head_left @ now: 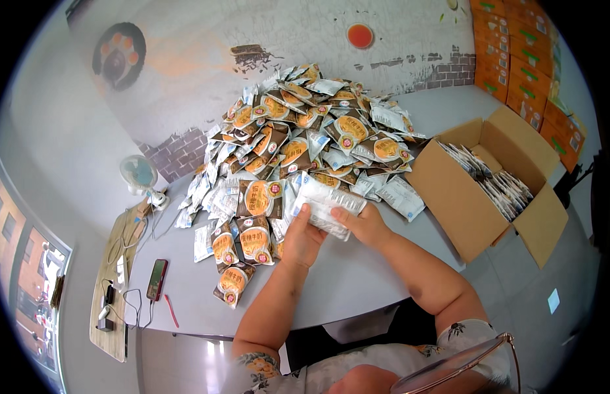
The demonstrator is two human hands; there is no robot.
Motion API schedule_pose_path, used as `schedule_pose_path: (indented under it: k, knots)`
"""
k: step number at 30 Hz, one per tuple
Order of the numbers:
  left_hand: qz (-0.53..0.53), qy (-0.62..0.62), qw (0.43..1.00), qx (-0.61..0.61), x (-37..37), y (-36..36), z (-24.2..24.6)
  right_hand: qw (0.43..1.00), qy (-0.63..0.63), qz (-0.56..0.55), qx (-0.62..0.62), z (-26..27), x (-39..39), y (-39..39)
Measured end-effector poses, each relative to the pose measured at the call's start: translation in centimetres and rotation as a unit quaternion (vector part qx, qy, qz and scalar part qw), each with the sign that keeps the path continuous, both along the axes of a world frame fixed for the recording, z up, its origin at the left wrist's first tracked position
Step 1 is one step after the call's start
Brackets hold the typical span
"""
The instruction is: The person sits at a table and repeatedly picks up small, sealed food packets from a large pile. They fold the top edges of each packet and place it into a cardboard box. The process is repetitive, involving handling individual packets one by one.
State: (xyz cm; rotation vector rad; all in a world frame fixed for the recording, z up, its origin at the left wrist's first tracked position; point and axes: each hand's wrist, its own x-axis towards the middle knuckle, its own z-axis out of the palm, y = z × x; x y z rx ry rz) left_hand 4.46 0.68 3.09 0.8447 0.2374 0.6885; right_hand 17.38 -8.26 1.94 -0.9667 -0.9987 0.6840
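Observation:
Between both hands I hold a white-backed sachet [329,199], its printed back turned up towards me. My left hand [304,241] grips its lower left side, thumb on top. My right hand [366,224] pinches the right end, thumb across the face. Whether one sachet or a small stack is held cannot be made out. Just beyond my hands rises a large heap of brown, orange and white sachets [305,152], lying in all directions. Several loose ones spread towards me, the nearest being a brown sachet [234,284] left of my left forearm.
On the right stands an open cardboard box [452,197] with sachets [504,194] packed upright in rows. Orange cartons [529,74] are stacked behind it. A phone [157,279] with a cable and a red pen-like stick [171,311] lie at left, near a small fan [139,173].

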Motion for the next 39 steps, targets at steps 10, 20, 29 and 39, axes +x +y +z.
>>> schedule_pose_path:
  k: [10, 20, 29, 39]
  knots:
    - [0.080, 0.056, 0.995, 0.030, -0.8, 1.6, -0.6, 0.972, -0.051, 0.157, -0.169, 2.3, 0.0, -1.3]
    - [0.037, 0.167, 0.979, 0.115, 0.1, 1.2, -1.6, 0.950, -0.271, -0.014, -0.156, 0.7, -0.2, -0.6]
    - [0.157, 0.158, 0.966, 0.131, 0.5, -0.4, -1.2, 0.974, -0.197, 0.023, -0.113, 1.7, -1.4, -1.5]
    - [0.089, 0.106, 0.984, 0.116, 0.2, 2.3, -4.0, 0.962, -0.259, -0.016, -0.081, -0.1, -0.8, -0.4]
